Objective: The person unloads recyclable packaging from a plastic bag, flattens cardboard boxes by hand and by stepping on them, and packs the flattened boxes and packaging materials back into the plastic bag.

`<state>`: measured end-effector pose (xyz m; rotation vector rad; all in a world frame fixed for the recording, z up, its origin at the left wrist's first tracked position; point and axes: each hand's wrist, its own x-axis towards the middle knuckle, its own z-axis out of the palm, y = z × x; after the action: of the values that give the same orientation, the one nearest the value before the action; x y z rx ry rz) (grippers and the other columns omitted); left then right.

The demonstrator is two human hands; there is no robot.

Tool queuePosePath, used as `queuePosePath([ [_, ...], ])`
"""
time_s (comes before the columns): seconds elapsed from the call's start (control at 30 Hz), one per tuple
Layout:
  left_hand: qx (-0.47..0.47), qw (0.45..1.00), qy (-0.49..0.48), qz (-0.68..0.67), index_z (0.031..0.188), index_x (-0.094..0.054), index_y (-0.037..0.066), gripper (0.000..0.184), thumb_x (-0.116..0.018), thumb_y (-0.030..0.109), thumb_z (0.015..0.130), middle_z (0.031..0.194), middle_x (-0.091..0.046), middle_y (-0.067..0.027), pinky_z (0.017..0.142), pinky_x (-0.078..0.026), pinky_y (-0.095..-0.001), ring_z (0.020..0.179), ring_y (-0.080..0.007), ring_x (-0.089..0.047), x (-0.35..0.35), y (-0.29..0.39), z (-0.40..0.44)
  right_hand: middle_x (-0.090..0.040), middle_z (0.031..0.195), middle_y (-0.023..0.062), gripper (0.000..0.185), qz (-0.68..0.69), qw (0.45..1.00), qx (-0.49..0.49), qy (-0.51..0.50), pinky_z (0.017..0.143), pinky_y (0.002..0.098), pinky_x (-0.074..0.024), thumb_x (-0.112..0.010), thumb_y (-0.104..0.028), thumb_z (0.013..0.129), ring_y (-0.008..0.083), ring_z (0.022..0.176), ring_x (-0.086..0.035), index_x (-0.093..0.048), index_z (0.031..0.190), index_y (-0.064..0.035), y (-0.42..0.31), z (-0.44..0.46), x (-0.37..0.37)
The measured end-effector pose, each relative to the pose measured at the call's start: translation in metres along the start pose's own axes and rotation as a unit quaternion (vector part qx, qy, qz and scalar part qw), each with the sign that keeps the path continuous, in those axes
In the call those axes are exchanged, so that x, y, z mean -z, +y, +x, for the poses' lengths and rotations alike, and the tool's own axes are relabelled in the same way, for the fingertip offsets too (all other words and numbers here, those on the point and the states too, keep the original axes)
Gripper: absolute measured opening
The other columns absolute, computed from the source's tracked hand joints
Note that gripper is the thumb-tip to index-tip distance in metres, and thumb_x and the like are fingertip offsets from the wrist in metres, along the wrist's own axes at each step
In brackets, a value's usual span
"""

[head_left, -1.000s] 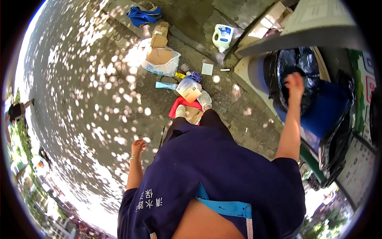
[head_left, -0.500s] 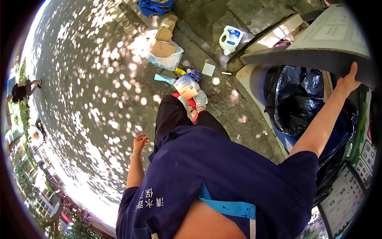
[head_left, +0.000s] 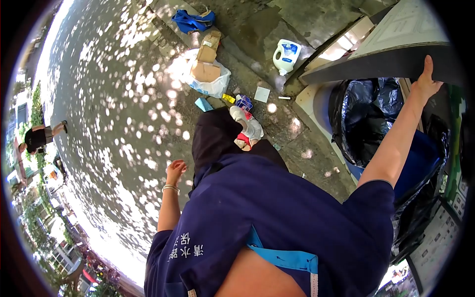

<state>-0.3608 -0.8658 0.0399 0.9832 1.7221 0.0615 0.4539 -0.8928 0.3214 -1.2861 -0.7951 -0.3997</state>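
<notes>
My right hand [head_left: 426, 88] grips the dark edge of a raised lid [head_left: 376, 69], its fingers over the edge and the thumb up along it. Below that arm stands a bin with a black bag liner [head_left: 363, 133]. At my left side hangs my left hand [head_left: 175, 172], fingers loosely bent and slightly apart, with nothing visible in it. A bracelet [head_left: 170, 188] circles that wrist. Near my shoes [head_left: 250, 126] on the ground lie a blue packet [head_left: 203, 104], a yellow piece [head_left: 228, 98] and a blue-purple package [head_left: 244, 102].
A white bag [head_left: 213, 86] holding cardboard [head_left: 205, 72] lies ahead, with a blue bag [head_left: 193, 21] beyond. A white jug [head_left: 287, 57] and a flat pale square [head_left: 262, 94] lie near the kerb. Another person [head_left: 37, 138] walks at far left.
One of my feet has stepped, and the pale box near my feet is now hidden. My right hand stays on the lid. The other person's position has shifted in view.
</notes>
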Motion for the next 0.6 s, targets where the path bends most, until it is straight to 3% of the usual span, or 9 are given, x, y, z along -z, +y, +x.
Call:
queuePosePath([
  [0.37, 0.062, 0.997, 0.051, -0.012, 0.099, -0.065, 0.005, 0.02, -0.065, 0.017, 0.082, 0.085, -0.068, -0.0027, 0.057, -0.044, -0.0209, 0.072, -0.0104, -0.064, 0.022, -0.028, -0.036, -0.062, 0.111, 0.0153, 0.048, -0.019, 0.999, -0.008, 0.039, 0.08, 0.0416, -0.0573, -0.078, -0.001, 0.07, 0.0275, 0.093, -0.063, -0.058, 0.113, 0.0028, 0.049, 0.021, 0.033],
  [0.47, 0.075, 0.994, 0.076, -0.027, 0.098, -0.065, 0.005, 0.019, -0.064, 0.016, 0.082, 0.084, -0.067, -0.0026, 0.056, -0.044, -0.0203, 0.07, -0.0099, -0.063, 0.027, -0.037, -0.049, -0.063, 0.106, 0.0139, 0.052, -0.077, 0.974, -0.138, 0.16, 0.076, 0.0393, -0.0573, -0.082, -0.013, 0.069, 0.0252, 0.09, -0.062, -0.057, 0.111, 0.005, 0.036, 0.011, 0.024],
  [0.5, 0.076, 0.993, 0.079, -0.033, 0.098, -0.065, 0.005, 0.019, -0.064, 0.016, 0.083, 0.084, -0.067, -0.0027, 0.056, -0.044, -0.0204, 0.07, -0.0099, -0.063, 0.031, -0.041, -0.052, -0.063, 0.106, 0.0139, 0.052, -0.07, 0.975, -0.144, 0.152, 0.076, 0.0393, -0.0573, -0.082, -0.013, 0.069, 0.0252, 0.09, -0.062, -0.057, 0.111, 0.005, 0.032, 0.007, 0.021],
  [0.6, 0.086, 0.989, 0.105, -0.056, 0.099, -0.065, 0.005, 0.019, -0.064, 0.016, 0.083, 0.083, -0.067, -0.003, 0.056, -0.043, -0.0206, 0.07, -0.0101, -0.063, 0.041, -0.054, -0.064, -0.063, 0.104, 0.0133, 0.045, -0.049, 0.987, -0.083, 0.129, 0.077, 0.0364, -0.0561, -0.08, -0.009, 0.07, 0.024, 0.085, -0.062, -0.059, 0.108, 0.0035, 0.037, 0.01, 0.028],
])
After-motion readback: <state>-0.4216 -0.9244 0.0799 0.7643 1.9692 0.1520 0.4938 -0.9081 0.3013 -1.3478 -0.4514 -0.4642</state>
